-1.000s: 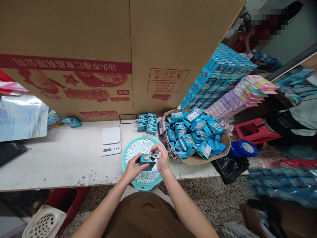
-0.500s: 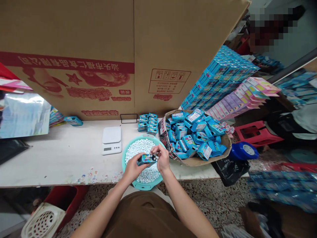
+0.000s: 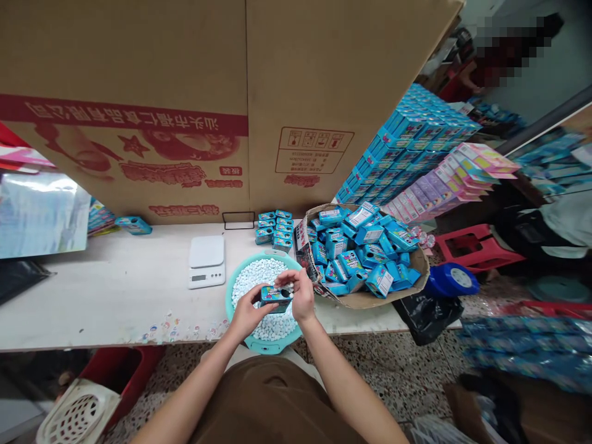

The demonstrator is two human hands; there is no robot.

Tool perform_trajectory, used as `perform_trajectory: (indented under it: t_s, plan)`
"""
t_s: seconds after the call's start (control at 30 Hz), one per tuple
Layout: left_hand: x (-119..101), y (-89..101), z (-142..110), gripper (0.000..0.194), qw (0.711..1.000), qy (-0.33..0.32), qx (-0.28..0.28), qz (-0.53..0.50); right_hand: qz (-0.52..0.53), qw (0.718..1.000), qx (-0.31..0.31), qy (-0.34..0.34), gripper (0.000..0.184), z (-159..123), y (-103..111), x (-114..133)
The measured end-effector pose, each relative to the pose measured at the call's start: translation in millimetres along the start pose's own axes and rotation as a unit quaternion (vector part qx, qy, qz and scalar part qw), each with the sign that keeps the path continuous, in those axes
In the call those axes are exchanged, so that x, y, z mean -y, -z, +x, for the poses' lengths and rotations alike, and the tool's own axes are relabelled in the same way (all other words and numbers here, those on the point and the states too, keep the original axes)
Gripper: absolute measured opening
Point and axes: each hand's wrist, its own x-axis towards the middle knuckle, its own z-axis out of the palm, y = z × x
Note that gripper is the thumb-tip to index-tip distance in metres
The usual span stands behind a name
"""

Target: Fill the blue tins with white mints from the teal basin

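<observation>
We are looking down at a person's left hand [image 3: 247, 313] closed firmly around a small teal rectangular tin [image 3: 276, 299], which is lying on its side above the middle of a round teal plastic basin [image 3: 230, 302] heaped with small pale blue-white mints [image 3: 254, 285]. The right hand [image 3: 301, 296] is bent over the tin's far end with its fingers [image 3: 289, 283] curled inward, and we cannot tell whether they are pinching mints or only touching the tin. We are judging a spill to be the main risk here: if the tin's opening tilts or the fingers loosen, mints could slip out, though most would be dropping back into the basin. The greater danger we are seeing lies at the basin itself, which is sitting at the front edge of a long white table [image 3: 115, 290], so a hard nudge from a forearm could tip it and scatter mints across the speckled terrazzo floor [image 3: 393, 376]. We are also noting a white digital scale [image 3: 206, 262] just to the left and a brown cardboard tray [image 3: 370, 302] piled with loose teal tins just to the right, where a careless elbow or sideways reach could knock either one.
</observation>
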Motion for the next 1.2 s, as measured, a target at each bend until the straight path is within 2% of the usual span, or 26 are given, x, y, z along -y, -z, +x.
perform_trajectory:
  t_s: [0.1,0.27,0.37,0.5,0.77,0.93,1.07,1.2]
  plan:
    - [-9.0,3.0,-2.3,0.046,0.999,-0.022,-0.003,0.042,0.001,1.0,-0.016,0.005,0.055,-2.2,0.9,-1.0]
    - [-27.6,11.6,-2.4,0.037,0.98,-0.114,0.029,0.159,0.01,0.998,-0.059,0.011,0.05,-3.5,3.6,-0.9]
    - [-26.5,11.2,-1.2,0.04,0.985,-0.08,0.02,0.149,0.012,0.998,-0.065,0.014,0.046,-3.8,3.5,0.8]
    - [-20.2,6.7,-1.8,0.044,0.994,-0.033,0.011,0.103,-0.016,0.999,-0.02,0.041,0.044,-7.4,1.4,5.0]
    - [-25.0,5.2,-3.0,0.039,0.989,-0.075,0.023,0.123,-0.071,0.995,0.015,0.074,0.039,-18.8,2.2,10.4]
    - [-12.7,-3.9,-6.3,0.041,0.997,-0.055,0.016,0.045,-0.017,0.997,-0.006,0.074,0.043,-13.7,-0.2,12.7]
    - [5.4,-10.6,-8.7,0.042,0.999,-0.03,0.016,-0.001,0.009,0.999,-0.019,0.05,0.041,-4.5,1.8,-0.7]
    - [12.9,-7.1,-9.1,0.041,0.998,-0.038,0.002,0.057,-0.017,0.999,-0.018,0.04,0.039,-3.0,9.6,-18.7]
